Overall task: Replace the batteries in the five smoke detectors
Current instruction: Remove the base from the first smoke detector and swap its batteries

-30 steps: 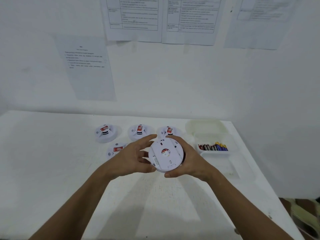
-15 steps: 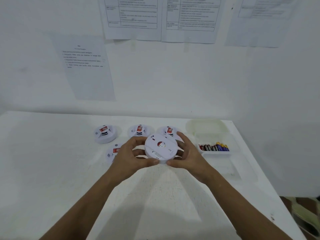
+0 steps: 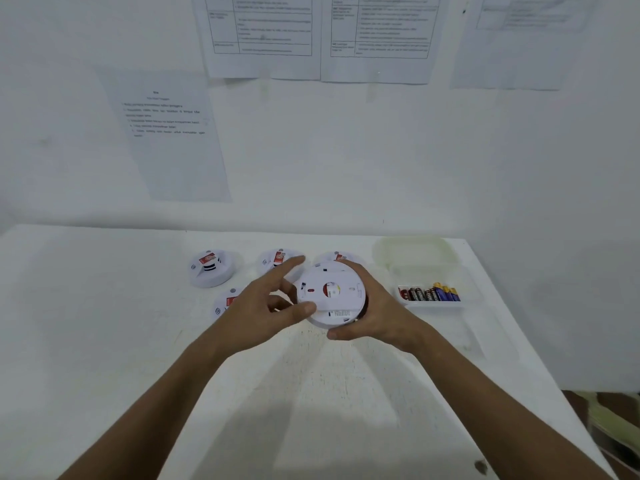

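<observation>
The person is holding one smoke detector (image 3: 330, 294) just above the white table (image 3: 104, 341), centre of the frame, its back face turned up toward the camera. The right hand (image 3: 375, 306) is cupping the detector's right rim, fingers curled round the far edge and thumb clamped on the near edge. The left hand (image 3: 266, 301) is changing its hold: half a second ago its fingers were wrapped on the left rim; now the index finger is extending straight toward the upper right, the other fingers are loosely bent and apart, and only the thumb is touching the near-left edge. Over the last second the detector has also been rotating, its red centre mark and side label sitting differently.

Judgement: the person is twisting off the back plate and re-gripping for another turn; this unit's battery swap is only beginning.

Four other detectors are lying face up on the table: one at left (image 3: 211, 268), one lower left (image 3: 227, 303) partly behind the left hand, one behind the index finger (image 3: 277, 259), one behind the held unit (image 3: 334, 256). Batteries (image 3: 429, 294) are lying in an open clear container (image 3: 464, 271) at centre right, its lid (image 3: 412, 249) behind it.
</observation>
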A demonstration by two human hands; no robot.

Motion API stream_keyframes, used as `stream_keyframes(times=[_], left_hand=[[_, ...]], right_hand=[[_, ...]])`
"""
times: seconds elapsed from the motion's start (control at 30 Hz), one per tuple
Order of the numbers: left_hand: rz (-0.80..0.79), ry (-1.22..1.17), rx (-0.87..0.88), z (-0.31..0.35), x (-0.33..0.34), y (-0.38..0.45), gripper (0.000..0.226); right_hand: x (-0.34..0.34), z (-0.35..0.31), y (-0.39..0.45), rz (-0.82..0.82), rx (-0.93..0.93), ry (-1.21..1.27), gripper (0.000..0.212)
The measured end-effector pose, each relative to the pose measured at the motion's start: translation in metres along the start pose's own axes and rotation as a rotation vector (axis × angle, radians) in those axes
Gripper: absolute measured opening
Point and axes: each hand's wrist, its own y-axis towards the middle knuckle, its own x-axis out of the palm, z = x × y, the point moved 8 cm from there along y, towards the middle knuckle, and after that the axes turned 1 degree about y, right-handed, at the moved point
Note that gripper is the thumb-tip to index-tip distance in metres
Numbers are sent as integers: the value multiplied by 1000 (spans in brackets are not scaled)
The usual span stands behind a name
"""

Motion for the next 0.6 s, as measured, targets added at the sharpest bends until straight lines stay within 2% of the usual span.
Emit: stream_keyframes(times=[0.1,0.17,0.37,0.6], left_hand=[[-50,231,8,3,1,5,70],[-31,295,-1,3,0,8,69],[10,356,2,0,3,8,62],[57,408,89,8,7,8,58]], right_hand=[[1,-1,1,-5,-15,-3,94],[3,-2,2,-4,-23,-2,95],[4,0,0,56,-56,-88,92],[1,11,-2,103,-51,-128,90]])
